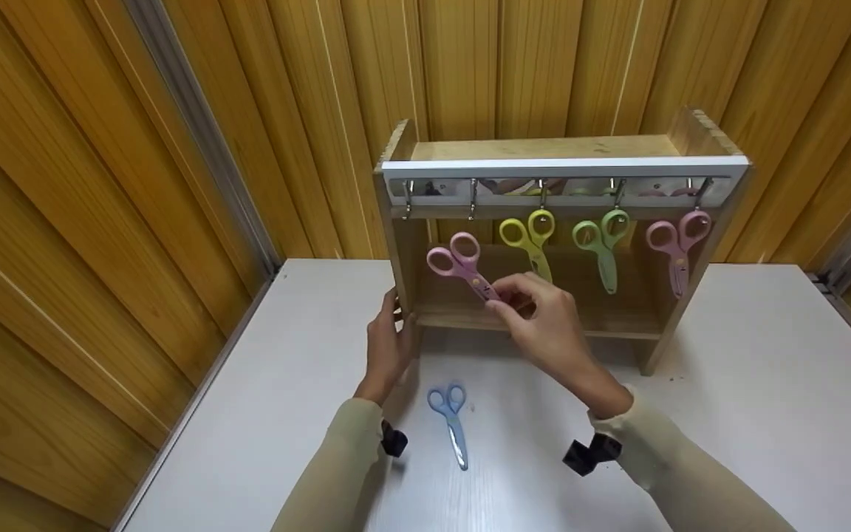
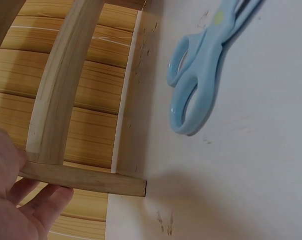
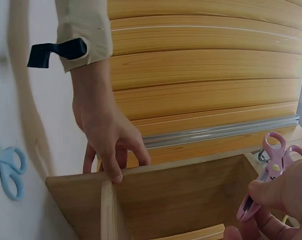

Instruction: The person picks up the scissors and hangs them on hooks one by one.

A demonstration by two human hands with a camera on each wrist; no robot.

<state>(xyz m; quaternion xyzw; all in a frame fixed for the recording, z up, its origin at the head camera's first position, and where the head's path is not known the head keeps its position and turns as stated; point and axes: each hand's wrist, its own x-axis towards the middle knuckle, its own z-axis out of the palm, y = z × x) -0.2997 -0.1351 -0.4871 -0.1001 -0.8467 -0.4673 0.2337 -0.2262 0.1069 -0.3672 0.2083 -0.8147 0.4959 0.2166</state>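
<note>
My right hand (image 1: 551, 321) pinches a pair of pink scissors (image 1: 474, 281) by the blade end, handle loops up and tilted left, just in front of the wooden rack. In the right wrist view these pink scissors (image 3: 274, 169) stand between thumb and fingers. With my left hand (image 1: 387, 346) I grip the lower left side panel of the rack (image 2: 91, 179), thumb on one face and fingers on the other. Blue scissors (image 1: 455, 428) lie on the white table between my forearms, handles toward the rack.
A hook rail (image 1: 499, 168) crosses the rack's front; its two leftmost hooks (image 1: 473, 199) hold nothing. Yellow scissors (image 1: 536, 255), green scissors (image 1: 606, 262) and other pink scissors (image 1: 679, 266) hang from hooks farther right. Wood-patterned walls (image 1: 462, 66) stand behind the white table (image 1: 300, 347).
</note>
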